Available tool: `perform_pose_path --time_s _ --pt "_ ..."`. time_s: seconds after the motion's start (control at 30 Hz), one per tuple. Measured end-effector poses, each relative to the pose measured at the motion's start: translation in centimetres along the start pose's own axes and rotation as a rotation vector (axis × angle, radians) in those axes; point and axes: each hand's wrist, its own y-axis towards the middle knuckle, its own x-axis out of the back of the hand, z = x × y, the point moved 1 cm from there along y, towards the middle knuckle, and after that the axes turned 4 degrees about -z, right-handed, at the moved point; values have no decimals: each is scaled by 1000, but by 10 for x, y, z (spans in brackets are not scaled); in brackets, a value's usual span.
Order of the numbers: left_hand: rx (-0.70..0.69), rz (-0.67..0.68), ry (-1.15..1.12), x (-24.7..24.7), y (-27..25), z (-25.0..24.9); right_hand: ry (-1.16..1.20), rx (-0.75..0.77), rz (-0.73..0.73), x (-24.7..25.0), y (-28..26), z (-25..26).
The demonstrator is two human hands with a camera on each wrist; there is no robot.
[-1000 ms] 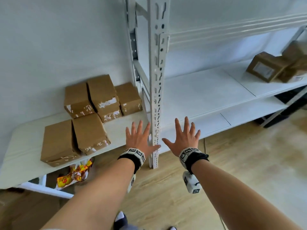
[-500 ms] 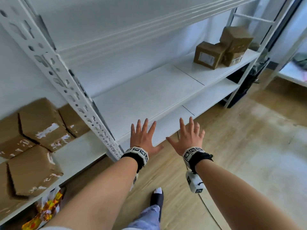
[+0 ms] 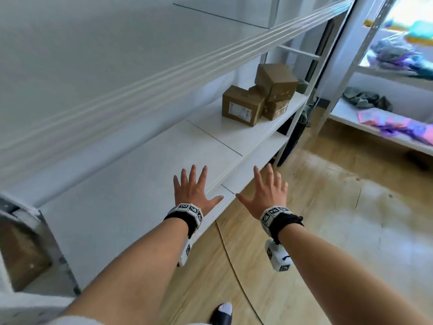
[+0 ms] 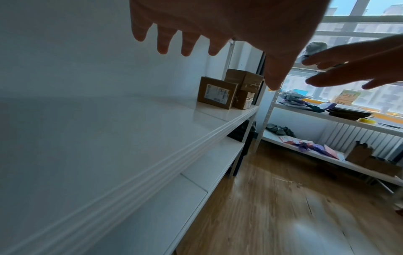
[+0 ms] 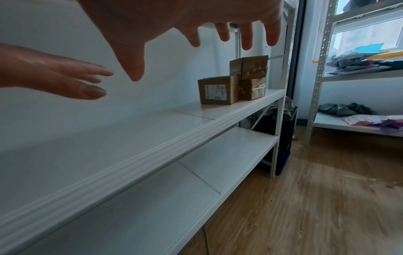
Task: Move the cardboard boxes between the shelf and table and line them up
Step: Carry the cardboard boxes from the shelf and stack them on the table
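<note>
Three brown cardboard boxes cluster at the far right end of the white shelf (image 3: pixel 164 160). A labelled box (image 3: pixel 241 106) stands in front on the left. A second box (image 3: pixel 275 109) stands to its right, and a tilted box (image 3: pixel 275 80) sits on top. My left hand (image 3: pixel 194 188) and right hand (image 3: pixel 267 191) stretch forward with fingers spread, holding nothing, well short of the boxes. In the wrist views the labelled box (image 4: pixel 217 93) (image 5: pixel 218 89) lies beyond my fingertips. Another box (image 3: pixel 21 252) shows at the lower left behind the shelf post.
A lower shelf board (image 3: pixel 255 158) runs under the main one, above the wooden floor (image 3: pixel 339 219). A second white rack (image 3: pixel 379 130) at the right holds cloth and coloured papers. A dark bin (image 5: pixel 283 134) stands by the shelf's right post. My foot (image 3: pixel 222 310) is below.
My view has swung right, away from the table's boxes, which have left the frame. The shelf's boxes now appear larger and nearer the middle. Both hands stay spread and empty.
</note>
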Motion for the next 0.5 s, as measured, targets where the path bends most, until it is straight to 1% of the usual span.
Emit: perform_pose_path --time_s 0.13,0.27,0.37,0.5 --pt "-71 -14 -6 9 68 -41 -14 -38 -20 11 55 -28" --pt "-102 -21 11 9 120 -81 -17 -48 -44 14 109 -56" --pt "-103 -34 20 5 157 -110 -16 -38 -59 9 151 -79" --pt "-82 -54 39 5 211 -150 -28 13 -78 5 215 -110"
